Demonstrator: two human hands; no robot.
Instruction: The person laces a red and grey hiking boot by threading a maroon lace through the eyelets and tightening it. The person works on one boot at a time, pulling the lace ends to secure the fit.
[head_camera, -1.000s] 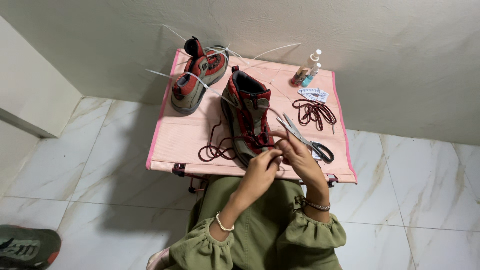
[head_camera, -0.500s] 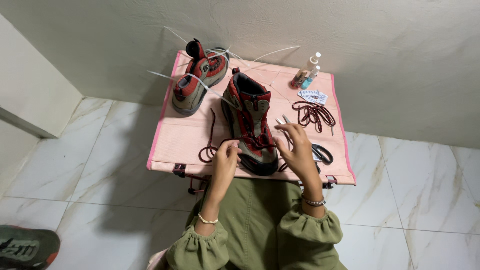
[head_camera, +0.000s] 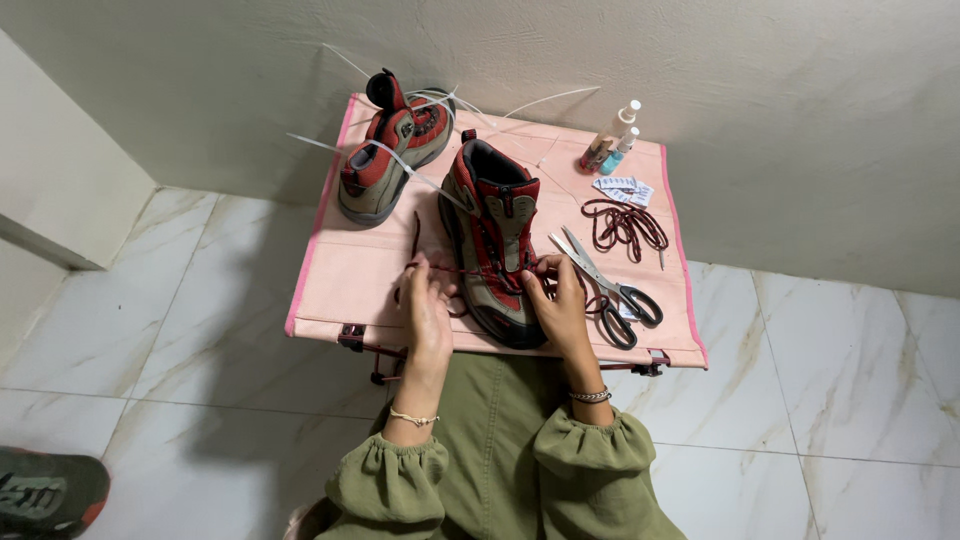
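A red and grey hiking boot (head_camera: 497, 240) stands on a small pink folding table (head_camera: 340, 270), toe toward me. A dark red lace (head_camera: 452, 270) runs across its lower eyelets. My left hand (head_camera: 427, 305) pinches the lace on the boot's left side, and my right hand (head_camera: 557, 300) grips the lace at the boot's right side. Both hands rest near the toe end. A second matching boot (head_camera: 390, 150) sits at the table's back left with white zip ties (head_camera: 330, 148) sticking out of it.
Black-handled scissors (head_camera: 610, 285) lie right of my right hand. A coiled spare dark red lace (head_camera: 625, 222), a small printed packet (head_camera: 620, 188) and two small bottles (head_camera: 612, 135) sit at the back right. Another shoe (head_camera: 45, 490) lies on the marble floor at lower left.
My hands have moved apart from the boot's right side to either side of it, and the lace is now stretched across the boot between them.
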